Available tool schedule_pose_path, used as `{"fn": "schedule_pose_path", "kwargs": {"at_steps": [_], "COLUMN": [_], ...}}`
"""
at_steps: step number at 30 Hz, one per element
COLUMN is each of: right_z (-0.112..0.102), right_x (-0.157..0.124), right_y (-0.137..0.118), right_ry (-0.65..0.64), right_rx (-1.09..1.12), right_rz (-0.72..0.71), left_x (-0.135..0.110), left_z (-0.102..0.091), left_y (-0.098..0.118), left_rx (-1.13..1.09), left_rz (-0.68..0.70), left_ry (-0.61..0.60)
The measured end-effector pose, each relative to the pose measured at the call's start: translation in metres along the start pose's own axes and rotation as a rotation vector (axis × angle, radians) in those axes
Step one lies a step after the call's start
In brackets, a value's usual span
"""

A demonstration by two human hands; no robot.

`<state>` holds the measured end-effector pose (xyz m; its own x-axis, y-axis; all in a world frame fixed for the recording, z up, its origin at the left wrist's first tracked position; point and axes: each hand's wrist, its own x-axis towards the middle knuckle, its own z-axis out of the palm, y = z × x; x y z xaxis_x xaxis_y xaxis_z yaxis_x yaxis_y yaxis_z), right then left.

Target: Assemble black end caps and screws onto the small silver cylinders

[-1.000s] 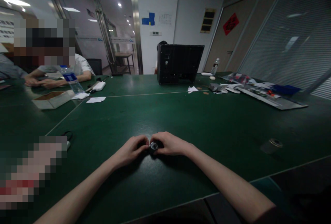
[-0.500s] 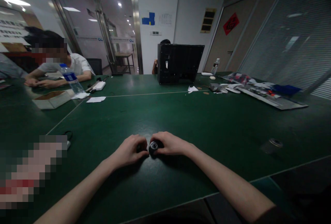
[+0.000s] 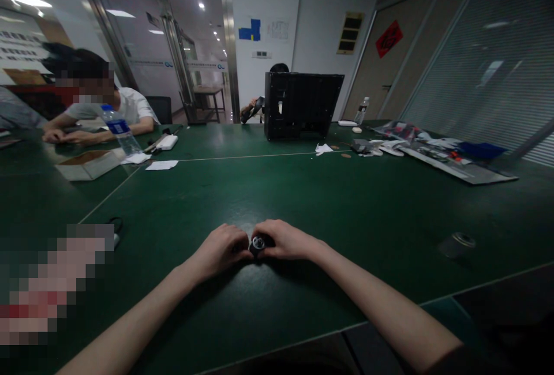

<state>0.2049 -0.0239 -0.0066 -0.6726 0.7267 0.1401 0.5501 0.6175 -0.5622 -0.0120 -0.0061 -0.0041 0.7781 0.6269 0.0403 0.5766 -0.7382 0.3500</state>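
Observation:
A small black cylinder (image 3: 258, 243) with a pale, ring-like top end stands upright on the green table, between my two hands. My right hand (image 3: 277, 239) is curled around its right side, thumb in front and fingers behind. At the cylinder's left edge, my left hand (image 3: 227, 248) is closed, thumb and fingertips drawn together; whatever lies inside its fingers is in shadow and hidden. Farther right on the table stands a dark can-like cylinder (image 3: 457, 245) with a shiny rim.
A large black box-like frame (image 3: 303, 107) stands at the far side, a person partly behind it. Another person (image 3: 134, 112) sits far left, near a water bottle (image 3: 121, 130) and an open box (image 3: 86, 166). Far right lies a board (image 3: 467, 172) with scattered parts. Another hand, pixelated, shows at left.
My left hand's thumb and fingers have closed in, nearer the cylinder. My right hand stays around it. The person behind the black frame now shows a dark object at its left side.

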Motion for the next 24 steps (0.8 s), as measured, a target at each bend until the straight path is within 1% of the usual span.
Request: {"fn": "schedule_pose_path", "kwargs": {"at_steps": [7,12,17,24], "right_z": [0.001,-0.001,0.000,-0.001], "right_x": [0.000,0.000,0.000,-0.001], "right_y": [-0.001,-0.003,-0.002,-0.005], "right_ry": [0.003,0.007,0.009,0.012], "right_rx": [-0.015,-0.018,-0.022,-0.039], "right_rz": [-0.003,-0.014,-0.013,-0.021], "left_x": [0.001,0.000,-0.004,-0.006], "left_z": [0.005,0.000,-0.006,-0.007], "left_y": [-0.004,0.001,0.007,0.007], "left_rx": [0.016,-0.014,-0.061,-0.057], "left_rz": [0.029,0.032,0.031,0.020], "left_ry": [0.013,-0.014,-0.006,0.014]}}
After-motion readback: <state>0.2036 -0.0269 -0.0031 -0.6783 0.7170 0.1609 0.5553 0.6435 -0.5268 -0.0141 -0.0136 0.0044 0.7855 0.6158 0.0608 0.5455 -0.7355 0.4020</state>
